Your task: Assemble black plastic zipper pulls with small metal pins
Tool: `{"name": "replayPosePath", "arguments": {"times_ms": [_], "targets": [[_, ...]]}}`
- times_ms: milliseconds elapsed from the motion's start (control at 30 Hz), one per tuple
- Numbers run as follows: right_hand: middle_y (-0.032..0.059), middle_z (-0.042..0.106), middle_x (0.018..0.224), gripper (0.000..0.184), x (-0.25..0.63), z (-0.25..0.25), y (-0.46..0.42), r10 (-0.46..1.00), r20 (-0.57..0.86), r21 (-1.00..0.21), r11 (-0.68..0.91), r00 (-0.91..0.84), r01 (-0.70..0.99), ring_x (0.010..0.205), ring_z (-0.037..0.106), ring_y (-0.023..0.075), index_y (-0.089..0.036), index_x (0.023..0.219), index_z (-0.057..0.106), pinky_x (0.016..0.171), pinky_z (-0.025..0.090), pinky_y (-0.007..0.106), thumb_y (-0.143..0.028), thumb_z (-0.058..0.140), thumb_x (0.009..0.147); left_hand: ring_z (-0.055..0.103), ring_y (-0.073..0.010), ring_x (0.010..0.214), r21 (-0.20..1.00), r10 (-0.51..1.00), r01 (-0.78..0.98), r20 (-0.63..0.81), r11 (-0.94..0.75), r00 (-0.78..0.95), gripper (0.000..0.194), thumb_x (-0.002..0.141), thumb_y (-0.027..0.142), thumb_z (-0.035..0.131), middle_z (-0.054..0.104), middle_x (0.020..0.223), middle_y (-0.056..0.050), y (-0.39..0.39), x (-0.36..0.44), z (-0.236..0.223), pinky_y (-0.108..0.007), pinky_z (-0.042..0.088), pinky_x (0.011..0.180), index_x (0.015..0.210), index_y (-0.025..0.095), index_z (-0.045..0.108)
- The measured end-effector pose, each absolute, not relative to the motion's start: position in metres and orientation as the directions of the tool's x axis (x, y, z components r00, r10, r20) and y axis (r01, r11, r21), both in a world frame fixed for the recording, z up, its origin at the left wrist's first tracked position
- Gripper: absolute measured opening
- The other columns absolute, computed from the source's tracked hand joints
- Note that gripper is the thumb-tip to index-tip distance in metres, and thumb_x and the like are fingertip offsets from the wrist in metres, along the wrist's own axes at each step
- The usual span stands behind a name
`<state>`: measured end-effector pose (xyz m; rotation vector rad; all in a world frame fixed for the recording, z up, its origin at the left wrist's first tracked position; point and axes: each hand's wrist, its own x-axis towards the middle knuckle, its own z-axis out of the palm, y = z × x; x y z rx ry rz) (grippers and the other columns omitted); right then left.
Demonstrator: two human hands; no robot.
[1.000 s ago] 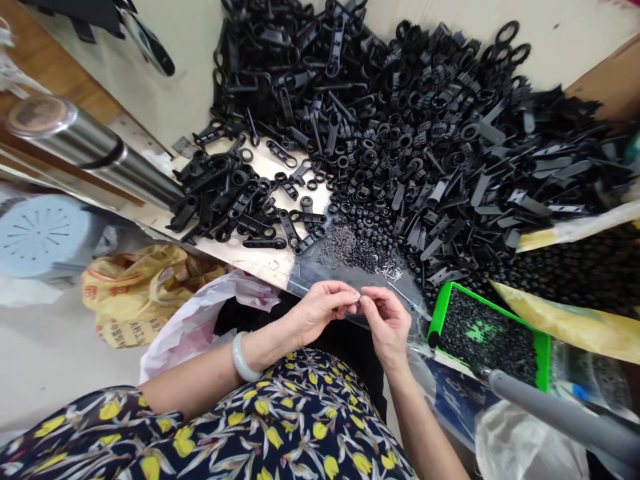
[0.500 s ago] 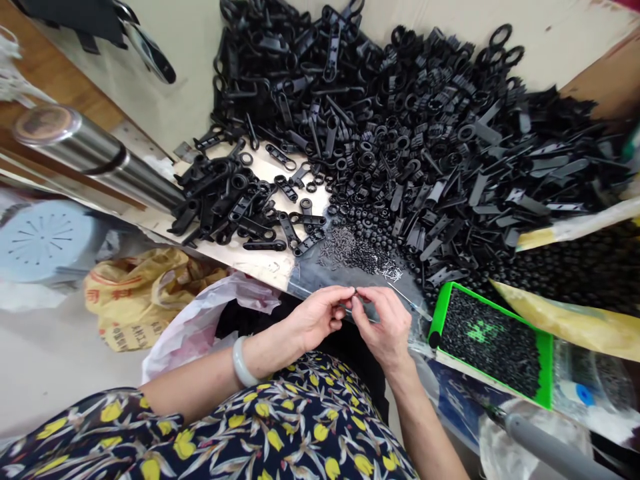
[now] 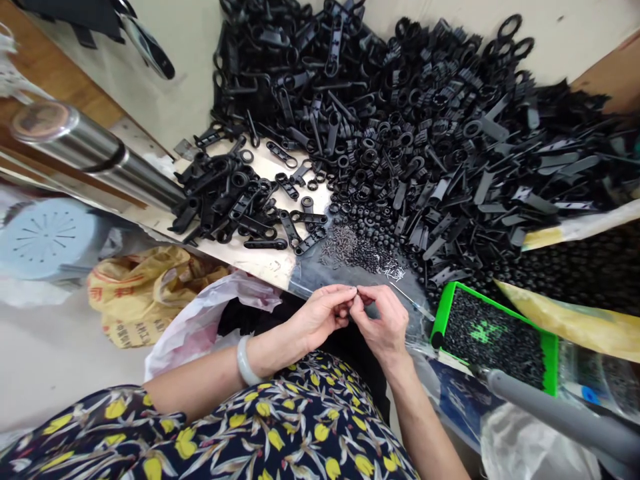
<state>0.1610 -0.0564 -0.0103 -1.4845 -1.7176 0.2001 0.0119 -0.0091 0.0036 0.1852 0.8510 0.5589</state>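
Near the table's front edge, the fingertips of my left hand [image 3: 323,319] and my right hand [image 3: 384,321] meet in a pinch. Between them is a tiny dark part, mostly covered by the fingers and too small to name. Just beyond my hands lie small silver pins [image 3: 391,269], a heap of tiny brown-grey pieces [image 3: 341,245] and small black round parts [image 3: 376,223]. A thin screwdriver-like tool [image 3: 413,300] rests right of the pins. Further left is a pile of black lever-shaped pieces [image 3: 240,193].
Large heaps of black plastic parts [image 3: 400,127] cover the back. A green tray [image 3: 551,360] of small black bits stands at the right, with a grey bar [image 3: 550,407] before it. At left are a steel flask [image 3: 95,150], a yellow sack [image 3: 130,300] and a blue stool [image 3: 47,233].
My hands stay pinched together in nearly the same place. The grey bar at the lower right has moved up and now overlaps the green tray's front edge.
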Motion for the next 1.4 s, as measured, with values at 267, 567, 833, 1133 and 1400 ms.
{"name": "replayPosePath", "arguments": {"times_ms": [267, 567, 833, 1133, 1400], "targets": [[-0.0022, 0.060, 0.074, 0.009, 0.160, -0.019, -0.057, 0.917, 0.398, -0.649, 0.273, 0.010, 0.710, 0.065, 0.055, 0.0133, -0.022, 0.094, 0.063, 0.063, 0.047, 0.027, -0.014, 0.064, 0.092, 0.039, -0.0035, 0.048, 0.608, 0.610, -0.201, -0.599, 0.768, 0.518, 0.035, 0.075, 0.044, 0.085, 0.061, 0.068, 0.001, -0.010, 0.005, -0.008, -0.021, 0.023, 0.047, 0.082, 0.013, 0.071], [-0.0045, 0.057, 0.074, 0.015, 0.166, -0.024, -0.050, 0.936, 0.346, -0.747, 0.230, 0.069, 0.624, 0.061, 0.054, 0.0110, -0.022, 0.100, 0.063, 0.063, 0.047, 0.026, -0.013, 0.062, 0.089, 0.062, -0.0246, 0.095, 0.560, 0.918, 0.727, 0.236, -0.397, 0.319, 0.031, 0.103, 0.042, 0.055, 0.070, 0.099, -0.011, 0.048, -0.045, 0.015, -0.039, 0.048, 0.088, 0.110, 0.019, 0.075], [-0.0045, 0.058, 0.073, 0.014, 0.165, -0.026, -0.058, 0.938, 0.338, -0.767, 0.225, 0.080, 0.601, 0.061, 0.054, 0.0115, -0.023, 0.098, 0.062, 0.062, 0.047, 0.026, -0.013, 0.061, 0.088, 0.056, -0.0304, 0.100, 0.126, 0.868, 0.864, 0.174, -0.488, 0.466, 0.021, 0.093, 0.037, 0.066, 0.064, 0.100, -0.012, 0.105, -0.045, 0.007, -0.043, 0.043, 0.082, 0.082, 0.020, 0.067], [-0.0045, 0.059, 0.073, 0.014, 0.165, -0.017, -0.063, 0.947, 0.307, -0.806, 0.210, 0.088, 0.553, 0.061, 0.054, 0.0113, -0.023, 0.099, 0.064, 0.064, 0.048, 0.027, -0.015, 0.061, 0.087, 0.063, -0.0150, 0.064, 0.910, 0.707, 0.191, -0.408, 0.369, 0.578, 0.032, 0.092, 0.047, 0.062, 0.071, 0.079, -0.001, 0.040, -0.026, 0.028, -0.027, 0.043, 0.061, 0.109, 0.022, 0.049], [-0.0022, 0.059, 0.072, 0.008, 0.171, -0.020, -0.070, 0.944, 0.321, -0.633, 0.272, -0.074, 0.725, 0.065, 0.056, 0.0134, -0.021, 0.102, 0.065, 0.065, 0.046, 0.028, -0.021, 0.059, 0.097, 0.059, -0.0116, 0.074, 0.718, 0.650, -0.117, -0.532, 0.686, 0.543, 0.049, 0.082, 0.045, 0.079, 0.069, 0.089, -0.003, -0.026, -0.001, 0.008, -0.025, 0.045, 0.070, 0.119, 0.015, 0.064]]}}
